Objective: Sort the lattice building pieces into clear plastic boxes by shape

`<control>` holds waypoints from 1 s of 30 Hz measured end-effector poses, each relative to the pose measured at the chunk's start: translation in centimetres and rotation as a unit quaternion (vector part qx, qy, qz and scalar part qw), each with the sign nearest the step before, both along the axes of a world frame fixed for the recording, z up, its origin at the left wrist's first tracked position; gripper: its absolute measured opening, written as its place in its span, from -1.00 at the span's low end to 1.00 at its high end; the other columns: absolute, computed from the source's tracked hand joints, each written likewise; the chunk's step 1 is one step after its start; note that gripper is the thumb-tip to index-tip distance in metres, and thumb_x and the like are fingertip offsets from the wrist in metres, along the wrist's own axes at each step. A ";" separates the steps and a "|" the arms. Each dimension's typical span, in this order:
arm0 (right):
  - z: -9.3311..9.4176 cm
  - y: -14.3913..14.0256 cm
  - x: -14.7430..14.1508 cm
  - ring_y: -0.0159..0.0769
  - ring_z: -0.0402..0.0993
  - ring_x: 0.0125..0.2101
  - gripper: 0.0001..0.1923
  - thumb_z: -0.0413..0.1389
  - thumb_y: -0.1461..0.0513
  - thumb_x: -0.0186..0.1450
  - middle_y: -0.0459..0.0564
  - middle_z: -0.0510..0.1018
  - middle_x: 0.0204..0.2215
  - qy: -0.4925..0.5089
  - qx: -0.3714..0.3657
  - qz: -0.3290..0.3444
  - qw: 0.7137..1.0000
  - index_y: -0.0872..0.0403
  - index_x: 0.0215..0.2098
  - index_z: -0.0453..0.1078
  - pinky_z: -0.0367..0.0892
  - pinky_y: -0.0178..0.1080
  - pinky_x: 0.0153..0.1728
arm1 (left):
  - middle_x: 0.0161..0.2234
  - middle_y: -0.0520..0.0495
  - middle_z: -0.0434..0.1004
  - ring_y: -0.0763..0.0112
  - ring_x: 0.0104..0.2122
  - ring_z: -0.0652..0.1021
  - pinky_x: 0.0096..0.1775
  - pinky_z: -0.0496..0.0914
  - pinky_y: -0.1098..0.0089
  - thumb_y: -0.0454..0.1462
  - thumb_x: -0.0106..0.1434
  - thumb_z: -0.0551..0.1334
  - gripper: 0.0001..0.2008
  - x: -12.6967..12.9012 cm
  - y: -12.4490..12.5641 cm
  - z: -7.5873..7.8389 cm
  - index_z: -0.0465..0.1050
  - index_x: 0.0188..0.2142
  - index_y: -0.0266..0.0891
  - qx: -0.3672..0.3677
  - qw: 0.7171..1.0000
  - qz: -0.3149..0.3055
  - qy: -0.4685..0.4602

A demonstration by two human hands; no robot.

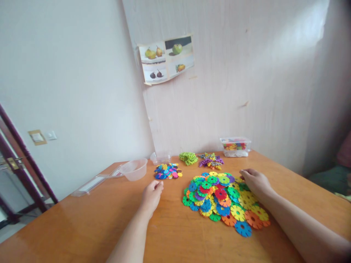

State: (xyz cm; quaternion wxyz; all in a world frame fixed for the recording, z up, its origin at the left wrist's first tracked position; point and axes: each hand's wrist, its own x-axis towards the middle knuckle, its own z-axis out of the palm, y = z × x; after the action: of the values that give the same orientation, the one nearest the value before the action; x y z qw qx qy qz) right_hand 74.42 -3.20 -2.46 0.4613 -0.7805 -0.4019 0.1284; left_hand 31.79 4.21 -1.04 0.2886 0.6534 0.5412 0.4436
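Note:
A heap of flat notched plastic discs (216,195) in red, yellow, green, blue, orange and purple lies on the wooden table in front of me. My left hand (151,197) rests on the table to the left of this heap, fingers curled in and nothing visible in them. At the heap's upper right edge is my right hand (255,181), its fingers curled loosely and no disc seen in it; the undersides of its fingers are hidden. Beyond my left hand lies a smaller pile of little round pieces (167,171), mostly blue, yellow and pink.
A translucent bowl (134,170) stands left of the small pile, near a flat clear plastic lid (90,184). At the back are green pieces (188,158), purple and yellow pieces (211,160), and a clear box (236,146) with coloured pieces. The wall borders the table's far edge.

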 end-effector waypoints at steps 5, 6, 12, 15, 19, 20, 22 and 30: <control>-0.3 0.1 0.3 -0.17 0.55 -0.36 -0.61 0.07 0.01 0.16 0.08 0.66 -0.30 -0.022 0.001 0.005 1.000 0.07 -0.23 0.55 0.31 -0.26 -0.41 | -0.44 -0.06 0.55 0.28 -0.39 0.53 -0.30 0.31 0.36 0.02 0.22 0.13 -0.65 0.1 -0.2 0.1 0.36 -0.47 -0.20 0.001 1.000 0.000 0.003; -0.4 0.2 0.3 -0.17 0.55 -0.35 -0.61 0.07 0.01 0.16 0.08 0.66 -0.30 -0.023 0.003 0.007 1.000 0.07 -0.22 0.55 0.32 -0.27 -0.41 | -0.44 -0.06 0.55 0.28 -0.39 0.53 -0.30 0.31 0.36 0.02 0.22 0.13 -0.65 0.1 -0.2 0.1 0.36 -0.47 -0.20 0.001 1.000 -0.001 0.005; -0.5 0.4 0.5 -0.16 0.55 -0.35 -0.61 0.06 -0.01 0.17 0.04 0.66 -0.33 -0.014 -0.006 0.005 1.000 0.04 -0.24 0.55 0.31 -0.25 -0.41 | -0.46 -0.05 0.53 0.29 -0.41 0.52 -0.32 0.31 0.36 0.03 0.23 0.11 -0.63 0.1 -0.1 0.1 0.37 -0.47 -0.20 0.010 1.000 0.002 0.019; -0.6 0.6 0.6 -0.16 0.55 -0.36 -0.60 0.04 -0.04 0.17 0.03 0.66 -0.36 -0.013 -0.006 -0.002 1.000 0.04 -0.28 0.55 0.31 -0.24 -0.42 | -0.47 -0.04 0.53 0.31 -0.42 0.51 -0.34 0.31 0.37 0.03 0.21 0.12 -0.64 0.2 0.0 -0.1 0.37 -0.47 -0.20 0.008 1.000 0.002 0.009; -0.8 0.6 0.7 -0.14 0.55 -0.35 -0.59 0.04 -0.06 0.17 0.02 0.66 -0.34 0.001 -0.015 -0.006 1.000 0.03 -0.28 0.54 0.31 -0.22 -0.42 | -0.47 -0.06 0.53 0.31 -0.41 0.52 -0.33 0.33 0.37 0.08 0.17 0.15 -0.60 0.2 0.0 -0.3 0.37 -0.47 -0.21 -0.001 1.000 0.005 -0.028; -0.9 0.6 0.7 -0.13 0.56 -0.34 -0.59 0.05 -0.06 0.17 0.03 0.66 -0.34 0.005 -0.014 -0.005 1.000 0.03 -0.27 0.54 0.32 -0.22 -0.40 | -0.45 -0.07 0.53 0.31 -0.40 0.52 -0.31 0.34 0.36 0.08 0.16 0.15 -0.60 0.1 0.0 -0.3 0.38 -0.46 -0.22 -0.004 0.999 0.008 -0.045; -0.8 0.5 0.7 -0.12 0.56 -0.32 -0.56 0.06 -0.05 0.17 0.06 0.66 -0.32 0.016 -0.002 -0.001 1.000 0.05 -0.21 0.53 0.33 -0.21 -0.37 | -0.42 -0.10 0.55 0.32 -0.38 0.53 -0.29 0.36 0.36 0.09 0.13 0.17 -0.58 0.0 0.2 -0.1 0.40 -0.43 -0.23 -0.017 0.996 0.022 -0.085; 2.3 0.2 0.1 -0.10 0.53 -0.28 -0.52 0.04 -0.02 0.17 0.13 0.63 -0.27 -0.015 0.083 -0.054 0.995 0.10 -0.10 0.50 0.34 -0.19 -0.33 | -0.44 -0.14 0.56 0.33 -0.42 0.55 -0.40 0.35 0.39 -0.01 0.07 0.23 -0.68 -1.4 2.0 2.3 0.40 -0.45 -0.25 -0.093 0.984 0.077 -0.128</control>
State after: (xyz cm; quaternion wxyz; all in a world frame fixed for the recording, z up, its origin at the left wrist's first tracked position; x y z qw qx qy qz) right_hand 74.55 -3.00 -0.18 0.5244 -0.7621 -0.3753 0.0578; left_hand 30.35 6.21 1.21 0.3799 0.5180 0.5875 0.4922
